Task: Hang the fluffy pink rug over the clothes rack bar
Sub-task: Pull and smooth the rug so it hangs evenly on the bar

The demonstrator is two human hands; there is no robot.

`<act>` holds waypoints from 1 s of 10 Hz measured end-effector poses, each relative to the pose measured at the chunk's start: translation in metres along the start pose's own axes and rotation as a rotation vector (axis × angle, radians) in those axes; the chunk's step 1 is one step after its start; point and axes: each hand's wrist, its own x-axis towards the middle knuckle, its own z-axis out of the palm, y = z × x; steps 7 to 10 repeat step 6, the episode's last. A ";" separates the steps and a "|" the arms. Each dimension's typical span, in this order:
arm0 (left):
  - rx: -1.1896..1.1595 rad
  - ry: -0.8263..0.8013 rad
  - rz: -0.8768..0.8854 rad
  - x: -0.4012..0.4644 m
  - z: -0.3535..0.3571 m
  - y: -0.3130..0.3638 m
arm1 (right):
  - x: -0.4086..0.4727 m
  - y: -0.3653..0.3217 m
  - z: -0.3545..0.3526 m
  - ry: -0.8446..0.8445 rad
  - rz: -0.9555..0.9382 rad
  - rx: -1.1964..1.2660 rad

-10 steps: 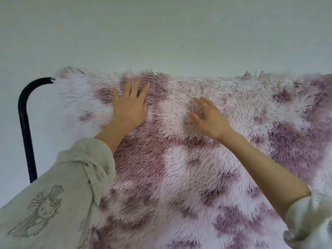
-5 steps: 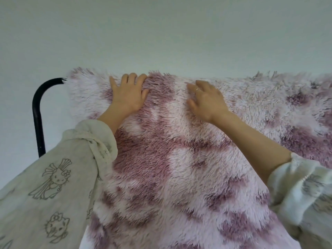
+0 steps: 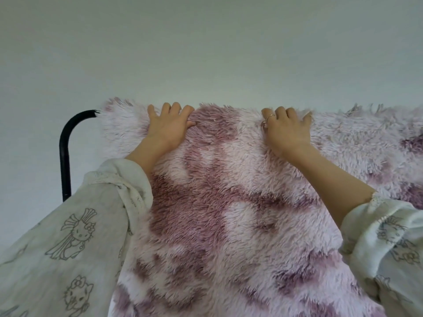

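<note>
The left hand lies on the rug near the rug's top left corner, palm against the pile, with its fingers curled over the top edge so the fingertips are hidden behind it. The right hand grips the same top edge further along, fingers hooked over the fold and their tips out of sight too; a thin ring shows on one finger. The two hands are well apart, each pressing into the long fur.

The rug is draped over the top of the rack, hanging down toward the camera in pink and white patches. The bar beneath it is fully covered; only the black curved corner and upright of the rack show, just beside the rug's left edge. The rug's right side and bottom run out of view.

Both sleeves are pale fabric printed with line-drawn cartoon cat figures; no writing can be read on them. Behind everything is a plain pale wall.
</note>
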 end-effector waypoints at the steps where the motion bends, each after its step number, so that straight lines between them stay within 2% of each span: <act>1: 0.009 0.014 0.000 -0.001 0.003 -0.010 | 0.001 0.000 -0.001 -0.002 -0.005 -0.016; 4: -0.047 0.125 -0.004 -0.010 0.020 -0.008 | -0.001 0.017 0.001 -0.036 0.063 0.052; 5: -0.091 0.132 -0.043 -0.014 0.022 0.006 | -0.008 0.026 -0.001 -0.026 0.067 0.144; 6: -0.140 0.125 -0.100 -0.018 0.019 0.025 | -0.028 0.029 -0.007 0.061 0.036 0.362; 10: -0.140 0.125 -0.100 -0.018 0.019 0.025 | -0.028 0.029 -0.007 0.061 0.036 0.362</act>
